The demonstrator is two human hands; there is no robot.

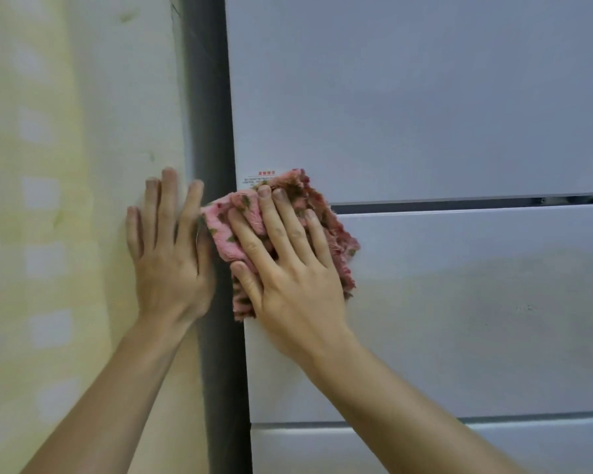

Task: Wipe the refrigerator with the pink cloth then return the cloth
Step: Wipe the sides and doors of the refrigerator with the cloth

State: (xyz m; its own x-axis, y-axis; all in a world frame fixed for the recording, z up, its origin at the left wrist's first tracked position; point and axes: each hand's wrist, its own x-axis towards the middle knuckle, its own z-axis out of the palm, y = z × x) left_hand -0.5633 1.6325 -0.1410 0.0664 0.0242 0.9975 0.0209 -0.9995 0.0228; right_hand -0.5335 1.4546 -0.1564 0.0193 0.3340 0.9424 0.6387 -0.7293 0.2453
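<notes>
**Wiping at the door's left edge.** You are pressing the pink cloth flat against the front of the refrigerator with your right hand. Its fingers are lying spread and straight over the bunched fabric, not curling round it. The cloth is sitting at the left edge of the front, straddling the horizontal seam between the upper door and the drawer front below. It is also covering part of a small printed label at the upper door's lower left corner. Its long axis is running roughly up and down along that left edge. Your left hand is resting open, fingers straight and slightly apart, on the pale wall just beside the refrigerator's dark side strip. Whether it is touching the cloth's left corner cannot be told. The cloth is lying directly under the right hand, with nearly all the door front extending rightward and upward from it. Wiping appears to be under way, and the next stroke is probably calling for a rightward sweep by the right hand.
</notes>
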